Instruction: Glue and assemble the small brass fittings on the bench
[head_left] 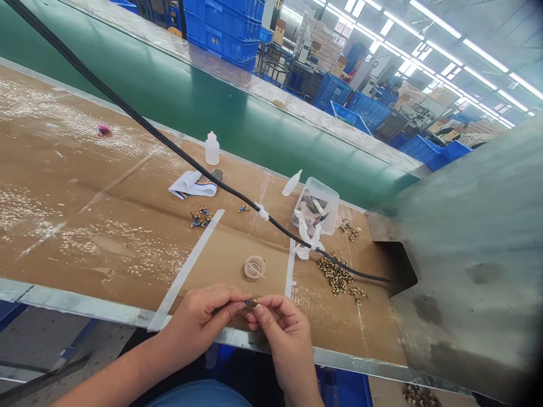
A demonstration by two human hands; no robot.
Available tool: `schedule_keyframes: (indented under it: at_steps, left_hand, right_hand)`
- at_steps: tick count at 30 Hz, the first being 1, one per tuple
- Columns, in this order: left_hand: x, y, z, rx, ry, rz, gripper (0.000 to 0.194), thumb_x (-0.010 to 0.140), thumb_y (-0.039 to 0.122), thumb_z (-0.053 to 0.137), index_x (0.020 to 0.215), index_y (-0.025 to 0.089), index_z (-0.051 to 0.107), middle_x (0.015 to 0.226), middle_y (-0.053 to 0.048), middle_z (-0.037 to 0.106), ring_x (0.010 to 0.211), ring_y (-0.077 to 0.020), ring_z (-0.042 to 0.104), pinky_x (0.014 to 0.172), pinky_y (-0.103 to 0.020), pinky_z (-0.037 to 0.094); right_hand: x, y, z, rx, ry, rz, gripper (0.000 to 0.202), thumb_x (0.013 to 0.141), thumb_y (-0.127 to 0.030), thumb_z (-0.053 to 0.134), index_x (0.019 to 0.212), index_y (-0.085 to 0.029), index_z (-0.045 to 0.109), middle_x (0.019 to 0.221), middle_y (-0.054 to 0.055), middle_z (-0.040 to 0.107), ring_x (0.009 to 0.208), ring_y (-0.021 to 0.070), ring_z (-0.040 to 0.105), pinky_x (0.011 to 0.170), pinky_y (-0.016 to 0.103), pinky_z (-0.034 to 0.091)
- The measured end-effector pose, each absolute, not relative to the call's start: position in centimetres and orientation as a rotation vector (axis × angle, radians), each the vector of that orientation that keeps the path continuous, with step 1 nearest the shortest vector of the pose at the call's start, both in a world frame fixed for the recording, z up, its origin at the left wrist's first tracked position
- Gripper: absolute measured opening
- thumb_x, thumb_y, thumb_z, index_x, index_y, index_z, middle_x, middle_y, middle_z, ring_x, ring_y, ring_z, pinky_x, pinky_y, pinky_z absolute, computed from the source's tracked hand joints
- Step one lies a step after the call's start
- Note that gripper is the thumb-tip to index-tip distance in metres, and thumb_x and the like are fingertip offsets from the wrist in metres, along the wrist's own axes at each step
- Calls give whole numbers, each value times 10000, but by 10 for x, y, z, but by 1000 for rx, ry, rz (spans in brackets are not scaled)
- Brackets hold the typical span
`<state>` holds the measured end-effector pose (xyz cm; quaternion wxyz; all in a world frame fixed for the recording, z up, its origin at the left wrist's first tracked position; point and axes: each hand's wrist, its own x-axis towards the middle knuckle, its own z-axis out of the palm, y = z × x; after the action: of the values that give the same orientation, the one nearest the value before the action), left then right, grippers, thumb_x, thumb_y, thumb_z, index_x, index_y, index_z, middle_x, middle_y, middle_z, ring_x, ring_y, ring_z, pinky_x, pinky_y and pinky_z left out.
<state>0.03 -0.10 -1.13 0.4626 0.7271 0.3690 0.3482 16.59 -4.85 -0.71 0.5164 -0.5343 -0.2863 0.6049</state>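
My left hand (207,316) and my right hand (285,333) meet at the table's front edge, fingertips pinched together. Between them is a tiny dark-gold piece (254,303) with a bit of blue on its left side; the fingers hide most of it. Just beyond lies a small round clear cup (254,267) with a thin stick in it. Right of the hands spreads a pile of small black-and-gold pieces (335,274). To the left, beyond a strip of white tape (190,263), sits a little group of blue-and-gold pieces (201,219), and one similar piece (243,208) lies apart.
A black cable (139,118) hangs diagonally across the view. Behind the cup stand a white squeeze bottle (212,149), folded cloth (193,185), a lying nozzle bottle (292,183) and a clear plastic tub (328,192). A green conveyor (254,116) runs behind; a metal panel (470,254) rises right.
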Motion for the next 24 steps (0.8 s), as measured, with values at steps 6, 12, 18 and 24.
schedule_keyframes:
  at_steps: [6,12,18,24]
  left_hand:
    - [1,0,-14,1805,908,858,228,893,139,507,1018,216,682,850,-2,728,773,-117,675,709,-173,518]
    - [0,1,-9,1770,923,814,228,899,164,494,1004,216,689,831,-2,730,747,-123,676,698,-182,527]
    - [0,2,-6,1682,930,784,213,895,178,507,972,228,700,848,13,733,761,-118,678,706,-168,528]
    - [-2,3,-7,1659,896,754,217,913,186,501,998,263,685,874,37,729,787,-105,676,722,-158,523]
  right_hand:
    - [165,-49,-9,-1261,-712,1439,199,757,-346,759,821,-174,683,704,4,685,656,106,643,651,205,539]
    - [163,-49,-6,-1249,-753,1413,169,782,-330,736,818,-180,668,685,-11,671,644,91,629,636,177,514]
    - [161,-49,-2,-1245,-768,1400,174,791,-333,723,807,-171,659,707,-7,671,651,95,627,639,181,511]
    - [159,-47,-1,-1224,-742,1408,173,792,-328,720,799,-168,653,696,-13,663,650,94,621,642,178,509]
